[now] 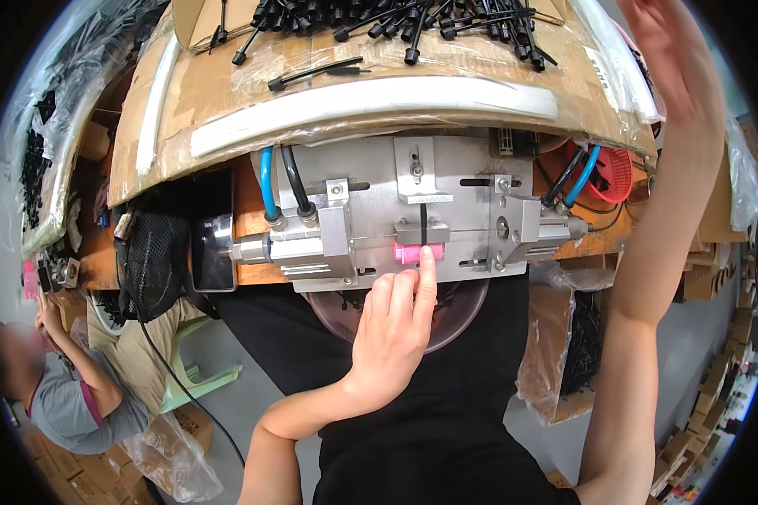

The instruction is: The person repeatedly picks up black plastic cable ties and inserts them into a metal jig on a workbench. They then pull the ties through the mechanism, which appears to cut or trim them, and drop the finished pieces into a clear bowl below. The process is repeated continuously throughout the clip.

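Note:
A metal fixture (370, 181) with a cylinder at each side lies on the table in front of me. In its middle, a thin black rod (424, 220) stands in line with a bright pink block (408, 253). My left hand (393, 324) reaches up from below, its index finger stretched out and its tip on the pink block at the rod's lower end. The other fingers are partly curled, and nothing shows in them. My right hand (665, 63) is raised at the far right, fingers stretched out and partly cut off by the picture's edge; I see nothing in it.
Many black rods with thick heads (379, 25) lie on a cardboard-covered surface (312, 160) beyond the fixture. Blue and black hoses (268, 181) run into it. A red basket (611, 175) stands right, a phone-like black slab (215, 244) left. A bowl (337, 316) sits below. Another person (84, 396) works at left.

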`<state>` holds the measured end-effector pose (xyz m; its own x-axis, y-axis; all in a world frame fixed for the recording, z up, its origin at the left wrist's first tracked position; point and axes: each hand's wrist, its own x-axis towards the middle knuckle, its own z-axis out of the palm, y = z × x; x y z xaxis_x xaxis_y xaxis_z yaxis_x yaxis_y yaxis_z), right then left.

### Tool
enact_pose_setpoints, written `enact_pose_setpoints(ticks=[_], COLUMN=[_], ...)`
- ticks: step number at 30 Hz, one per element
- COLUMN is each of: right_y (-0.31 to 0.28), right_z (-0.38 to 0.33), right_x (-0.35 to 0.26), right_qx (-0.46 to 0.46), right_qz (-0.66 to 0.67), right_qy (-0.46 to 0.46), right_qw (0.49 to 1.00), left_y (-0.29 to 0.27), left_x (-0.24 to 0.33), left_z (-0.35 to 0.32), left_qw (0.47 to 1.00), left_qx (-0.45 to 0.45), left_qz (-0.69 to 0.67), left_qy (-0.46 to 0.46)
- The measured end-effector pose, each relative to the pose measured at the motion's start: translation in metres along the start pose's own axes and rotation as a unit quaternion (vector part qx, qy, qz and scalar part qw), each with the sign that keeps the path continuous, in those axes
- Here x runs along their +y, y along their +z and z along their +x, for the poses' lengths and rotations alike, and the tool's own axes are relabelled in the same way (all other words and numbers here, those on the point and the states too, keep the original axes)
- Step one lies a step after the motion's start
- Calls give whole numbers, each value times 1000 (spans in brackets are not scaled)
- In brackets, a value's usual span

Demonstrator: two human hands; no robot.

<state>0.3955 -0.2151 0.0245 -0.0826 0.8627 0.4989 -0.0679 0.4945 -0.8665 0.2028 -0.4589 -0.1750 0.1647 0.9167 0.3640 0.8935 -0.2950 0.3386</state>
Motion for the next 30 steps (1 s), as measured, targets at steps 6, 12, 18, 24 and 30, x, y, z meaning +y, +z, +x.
enact_pose_setpoints(ticks=[6, 12, 18, 24, 30], right_y=[26, 65, 78, 71, 52], right_z=[-166, -279, -283, -278, -261], right_x=[12, 65, 86, 79, 47], right_qx=[-50, -148, -179, -205, -147], right_qz=[-94, -292, -328, -348, -345], right_qy=[-39, -95, -101, -68, -35], right_qw=[994, 940, 922, 912, 926], left_y=[-27, -58, -82, -75, -36], left_x=[-6, -46, -50, -39, 0], left_z=[21, 169, 186, 120, 8], left_qw=[1000, 965, 986, 985, 999], left_qx=[1, 232, 24, 105, 29], left_qz=[-7, 15, -155, -101, 24], left_qy=[27, 119, 51, 95, 39])
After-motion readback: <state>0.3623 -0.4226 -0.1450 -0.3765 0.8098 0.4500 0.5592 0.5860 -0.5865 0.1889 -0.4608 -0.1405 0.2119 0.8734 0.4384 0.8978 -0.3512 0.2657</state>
